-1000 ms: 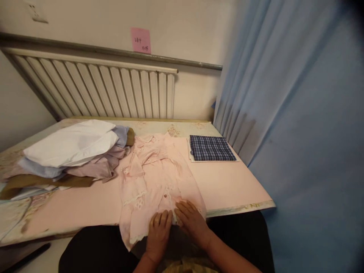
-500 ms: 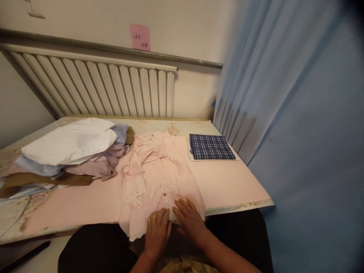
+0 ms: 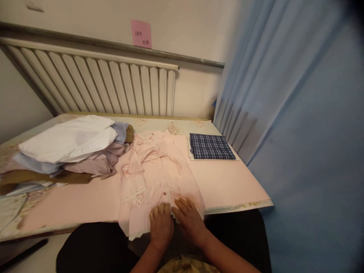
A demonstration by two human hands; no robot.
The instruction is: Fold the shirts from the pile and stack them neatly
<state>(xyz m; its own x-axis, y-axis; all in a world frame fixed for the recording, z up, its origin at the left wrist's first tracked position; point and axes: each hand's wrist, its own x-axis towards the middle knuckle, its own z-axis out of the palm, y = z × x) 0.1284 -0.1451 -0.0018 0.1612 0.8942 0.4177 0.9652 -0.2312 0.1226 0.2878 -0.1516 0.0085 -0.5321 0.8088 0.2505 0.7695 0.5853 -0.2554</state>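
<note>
A pale pink blouse [image 3: 159,174] with lace-trimmed edges and cut-out embroidery lies front up, its lower hem hanging over the table's near edge. One small dark button shows on its front. My left hand [image 3: 161,225] has its fingers curled over the cloth near the middle of the hem, the thumb mostly hidden. Beside it, my right hand [image 3: 190,220] holds the other side of the front opening, fingers bent over the fabric and thumb below the edge. The fingertips of both hands nearly meet at the middle.
A heap of clothes [image 3: 71,140], white on top, lies at the left. A folded dark blue checked cloth [image 3: 212,147] rests on lighter fabric at the right. Behind the table [image 3: 233,182] stands a radiator [image 3: 113,83]; a blue curtain [image 3: 298,132] hangs along the right.
My left hand has shifted slightly up and right along the blouse's front edge, closer to my right hand. The right hand stays almost in place. The view has tilted slightly.
</note>
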